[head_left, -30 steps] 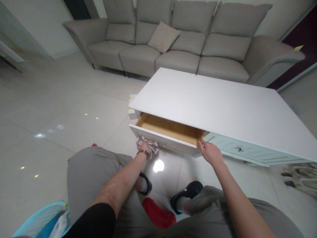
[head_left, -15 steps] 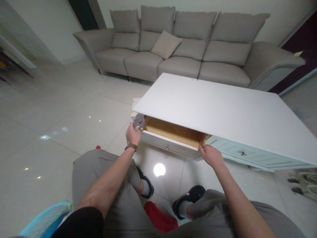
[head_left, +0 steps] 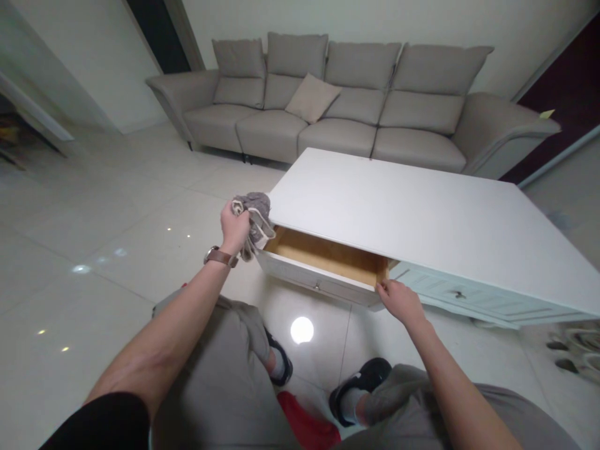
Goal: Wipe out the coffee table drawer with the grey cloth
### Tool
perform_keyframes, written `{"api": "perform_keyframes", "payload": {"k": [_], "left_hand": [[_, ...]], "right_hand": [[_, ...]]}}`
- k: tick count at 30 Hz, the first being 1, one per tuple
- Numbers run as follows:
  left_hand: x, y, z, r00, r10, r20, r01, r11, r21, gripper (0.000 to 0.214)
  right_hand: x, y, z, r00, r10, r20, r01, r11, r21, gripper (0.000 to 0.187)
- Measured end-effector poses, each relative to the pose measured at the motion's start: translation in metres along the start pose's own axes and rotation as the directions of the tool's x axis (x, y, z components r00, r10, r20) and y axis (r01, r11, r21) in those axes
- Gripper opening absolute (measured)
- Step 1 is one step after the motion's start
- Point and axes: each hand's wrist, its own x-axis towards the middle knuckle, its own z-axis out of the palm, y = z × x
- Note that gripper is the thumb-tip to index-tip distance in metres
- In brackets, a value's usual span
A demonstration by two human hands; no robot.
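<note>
My left hand (head_left: 234, 228) is closed around a crumpled grey cloth (head_left: 254, 209), held just above the left end of an open drawer (head_left: 323, 284). The drawer has a white front and a bare wooden bottom, and it sticks out from a low white table (head_left: 422, 212). My right hand (head_left: 399, 299) rests on the drawer's right front corner, fingers curled over the edge. A brown watch strap circles my left wrist.
A grey sectional sofa (head_left: 337, 112) with a beige cushion stands behind the table. A second, shut drawer (head_left: 464, 297) sits to the right. Glossy white floor tiles spread to the left. A red object (head_left: 307, 425) lies between my feet.
My left hand rose with the cloth from the drawer's front face to above its left end. My right hand stayed on the drawer's right corner. The view tilted up slightly.
</note>
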Motion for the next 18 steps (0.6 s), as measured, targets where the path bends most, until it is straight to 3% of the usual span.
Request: {"api": "perform_keyframes", "payload": {"k": [2,5,8,11,14,18], "left_hand": [[0.007,0.019,-0.001,0.978,-0.067,0.197,0.106,0.975,-0.197,0.024],[-0.005,0.035,0.007,0.866,-0.154,0.476,0.345,0.873,-0.345,0.027],[-0.032,0.038,0.024,0.767,-0.227,0.601,0.518,0.771,-0.370,0.019],[-0.060,0.043,0.044,0.642,-0.258,0.722,0.654,0.676,-0.340,0.014],[-0.080,0.061,0.055,0.533,-0.230,0.814,0.727,0.617,-0.302,0.014],[-0.094,0.088,0.058,0.458,-0.077,0.886,0.728,0.604,-0.324,0.028]], "right_hand": [[0.001,-0.007,-0.005,0.995,-0.055,-0.080,0.065,0.991,0.117,0.034],[-0.002,-0.030,-0.023,0.961,-0.169,-0.217,0.253,0.852,0.459,0.042],[-0.014,-0.064,-0.049,0.940,-0.254,-0.226,0.330,0.522,0.786,0.061],[-0.032,-0.097,-0.075,0.921,-0.324,-0.216,0.288,0.195,0.938,0.070],[-0.046,-0.116,-0.097,0.949,-0.263,-0.176,0.178,-0.018,0.984,0.066],[-0.051,-0.123,-0.120,0.993,-0.044,-0.113,0.110,-0.070,0.991,0.051]]}}
